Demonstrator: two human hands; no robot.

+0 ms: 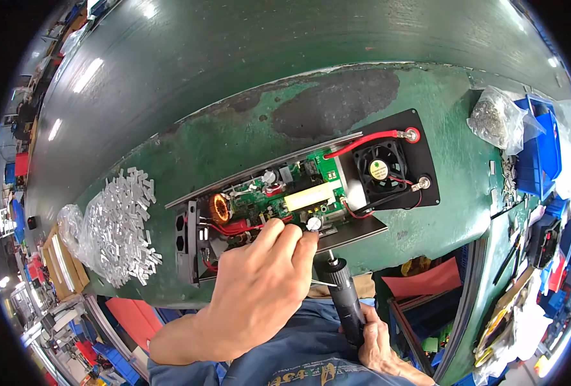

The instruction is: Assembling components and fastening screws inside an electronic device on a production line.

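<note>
An opened power inverter [356, 239] lies across the bench, its green circuit board [327, 168] exposed. A black fan [379, 168] and a red cable [362, 143] are at its right end plate. My left hand [259, 289] is closed over the near edge of the board; its fingertips are hidden, so what they grip cannot be made out. My right hand [377, 341] is wrapped around the lower end of a black electric screwdriver [346, 299]. The screwdriver points away from me, its bit at the inverter's near side wall. A thin shiny strip [324, 283] shows between my left hand and the screwdriver.
Many small silver metal pieces [124, 225] lie heaped on the left, beside a clear plastic bag [73, 225]. At the far right are a bag of small parts [497, 119] and a blue bin [543, 148]. The bench's near edge has open compartments [427, 283] below.
</note>
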